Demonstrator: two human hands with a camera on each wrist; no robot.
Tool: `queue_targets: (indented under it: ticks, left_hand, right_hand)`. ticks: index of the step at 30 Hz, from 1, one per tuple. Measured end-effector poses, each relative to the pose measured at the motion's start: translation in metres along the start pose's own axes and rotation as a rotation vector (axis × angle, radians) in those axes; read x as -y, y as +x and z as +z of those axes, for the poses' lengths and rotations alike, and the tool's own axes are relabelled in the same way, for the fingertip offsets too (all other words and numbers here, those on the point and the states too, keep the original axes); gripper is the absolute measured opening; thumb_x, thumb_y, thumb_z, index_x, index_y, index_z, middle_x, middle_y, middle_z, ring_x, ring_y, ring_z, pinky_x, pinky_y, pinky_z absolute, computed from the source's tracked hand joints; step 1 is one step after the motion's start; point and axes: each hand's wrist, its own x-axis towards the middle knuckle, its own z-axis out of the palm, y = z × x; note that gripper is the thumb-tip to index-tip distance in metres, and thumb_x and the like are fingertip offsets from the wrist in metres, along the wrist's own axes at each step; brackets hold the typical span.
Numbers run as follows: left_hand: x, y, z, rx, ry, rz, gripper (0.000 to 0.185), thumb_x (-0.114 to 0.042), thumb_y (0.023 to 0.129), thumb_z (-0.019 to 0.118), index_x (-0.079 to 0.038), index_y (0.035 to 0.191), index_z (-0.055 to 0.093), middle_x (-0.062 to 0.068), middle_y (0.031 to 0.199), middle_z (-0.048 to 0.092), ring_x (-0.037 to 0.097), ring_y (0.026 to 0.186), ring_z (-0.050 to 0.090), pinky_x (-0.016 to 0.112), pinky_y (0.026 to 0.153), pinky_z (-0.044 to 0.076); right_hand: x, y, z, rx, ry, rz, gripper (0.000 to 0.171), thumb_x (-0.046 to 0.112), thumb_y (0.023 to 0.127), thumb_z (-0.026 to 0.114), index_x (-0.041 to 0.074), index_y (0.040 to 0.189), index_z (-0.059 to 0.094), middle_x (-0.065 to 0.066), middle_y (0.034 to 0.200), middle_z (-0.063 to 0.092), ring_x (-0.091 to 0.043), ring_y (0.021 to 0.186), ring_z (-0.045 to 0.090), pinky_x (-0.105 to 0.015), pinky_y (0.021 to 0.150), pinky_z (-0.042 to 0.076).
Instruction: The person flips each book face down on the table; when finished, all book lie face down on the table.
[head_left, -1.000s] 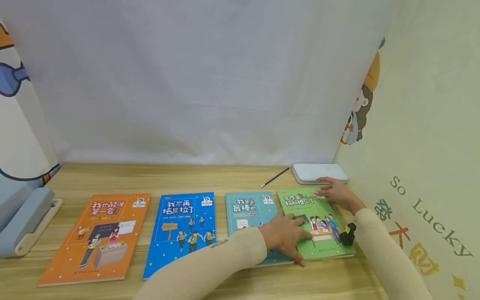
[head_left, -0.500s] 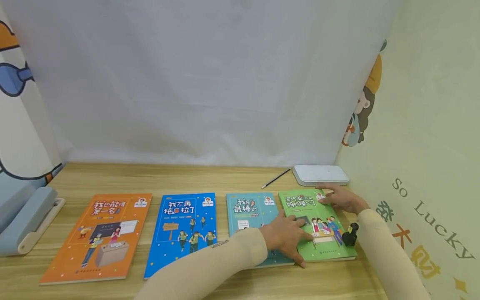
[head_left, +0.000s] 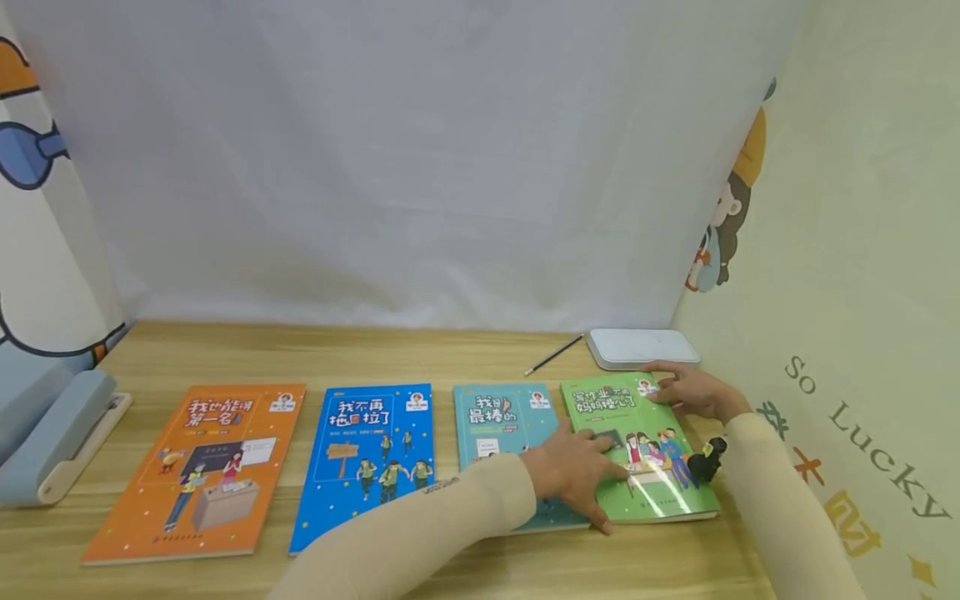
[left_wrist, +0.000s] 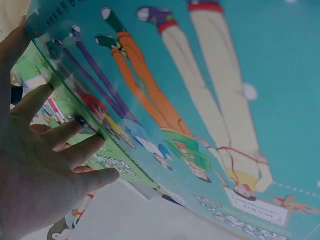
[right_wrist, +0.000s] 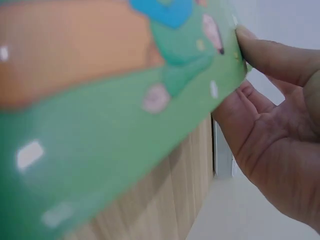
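My right hand (head_left: pixel 696 392) pinches the upper right corner of a green picture-covered book (head_left: pixel 656 446); in the right wrist view the thumb (right_wrist: pixel 272 57) lies on the cover and the fingers are behind the edge. That side of the green book is tilted up off the table. My left hand (head_left: pixel 573 471) lies with fingers spread across the border between a teal book (head_left: pixel 498 425) and the green one. The left wrist view shows the fingers straight over the teal book's edge (left_wrist: pixel 145 170). My left forearm hides the lower part of the teal book.
A blue book (head_left: pixel 367 442) and an orange book (head_left: pixel 195 475) lie to the left. Behind are a pencil (head_left: pixel 553 355) and a pale flat case (head_left: pixel 642 348). A light-blue object (head_left: pixel 63 442) stands at the far left. A printed wall (head_left: pixel 847 333) bounds the right side.
My right hand has shifted from over the green book's top right to its corner and lifted that side. Glare now shows on the cover. The left hand has stayed nearly still.
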Motion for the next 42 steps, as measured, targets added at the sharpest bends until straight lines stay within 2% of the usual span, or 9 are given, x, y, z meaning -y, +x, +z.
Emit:
queue_targets:
  ticks: [8, 16, 20, 25, 32, 39, 42]
  left_hand:
    - [0.0, -0.001, -0.001, 0.005, -0.02, 0.032, 0.08, -0.076, 0.077, 0.066, -0.051, 0.148, 0.038, -0.007, 0.164, 0.028, 0.023, 0.149, 0.033, 0.056, 0.12, 0.028]
    - [-0.002, -0.002, -0.004, -0.039, 0.035, 0.013, 0.085, -0.076, 0.075, 0.068, -0.051, 0.149, 0.036, -0.006, 0.165, 0.027, 0.021, 0.149, 0.034, 0.052, 0.119, 0.031]
    - [-0.002, -0.003, -0.005, -0.078, 0.071, 0.013, 0.086, -0.077, 0.074, 0.067, -0.051, 0.15, 0.034, -0.005, 0.165, 0.026, 0.019, 0.149, 0.032, 0.047, 0.118, 0.033]
    - [-0.001, -0.005, -0.007, -0.108, 0.05, 0.016, 0.085, -0.074, 0.075, 0.068, -0.05, 0.15, 0.035, -0.003, 0.166, 0.024, 0.022, 0.15, 0.031, 0.047, 0.119, 0.032]
    - [0.003, -0.004, -0.01, -0.149, 0.069, 0.008, 0.083, -0.072, 0.081, 0.065, -0.049, 0.153, 0.031, -0.001, 0.167, 0.02, 0.024, 0.15, 0.03, 0.047, 0.118, 0.035]
    - [0.002, -0.005, -0.013, -0.17, -0.013, 0.024, 0.083, -0.066, 0.084, 0.066, -0.047, 0.155, 0.028, 0.004, 0.168, 0.018, 0.026, 0.15, 0.031, 0.043, 0.116, 0.038]
    - [0.001, -0.005, -0.012, -0.204, -0.066, 0.037, 0.082, -0.062, 0.085, 0.068, -0.044, 0.155, 0.029, 0.006, 0.167, 0.02, 0.025, 0.149, 0.032, 0.039, 0.113, 0.042]
  right_hand:
    - [0.002, -0.011, -0.003, 0.025, 0.052, -0.06, 0.065, 0.003, 0.098, 0.059, -0.006, 0.152, 0.024, -0.014, 0.114, 0.064, -0.021, 0.094, 0.07, -0.041, 0.084, 0.061]
    - [0.017, -0.023, -0.011, 0.02, 0.059, -0.122, 0.06, 0.001, 0.096, 0.06, -0.01, 0.145, 0.027, -0.004, 0.105, 0.069, -0.018, 0.089, 0.072, -0.038, 0.076, 0.062]
    - [0.027, -0.029, -0.015, 0.0, 0.044, -0.136, 0.059, 0.002, 0.097, 0.061, -0.008, 0.145, 0.028, -0.005, 0.101, 0.069, -0.019, 0.086, 0.072, -0.039, 0.075, 0.063]
    - [0.041, -0.038, -0.018, -0.043, 0.007, -0.157, 0.062, 0.003, 0.096, 0.062, -0.005, 0.147, 0.028, -0.007, 0.097, 0.067, -0.019, 0.084, 0.072, -0.04, 0.074, 0.063]
    - [0.058, -0.053, -0.021, -0.147, -0.054, -0.186, 0.06, 0.004, 0.095, 0.064, -0.002, 0.146, 0.033, -0.005, 0.095, 0.062, -0.015, 0.081, 0.069, -0.037, 0.073, 0.062]
    - [0.073, -0.062, -0.022, -0.182, -0.084, -0.199, 0.061, 0.006, 0.096, 0.064, -0.002, 0.147, 0.032, -0.005, 0.096, 0.061, -0.015, 0.082, 0.07, -0.037, 0.073, 0.062]
    - [0.077, -0.065, -0.022, -0.201, -0.076, -0.198, 0.058, 0.005, 0.096, 0.062, -0.001, 0.146, 0.034, -0.004, 0.097, 0.061, -0.014, 0.084, 0.07, -0.037, 0.074, 0.062]
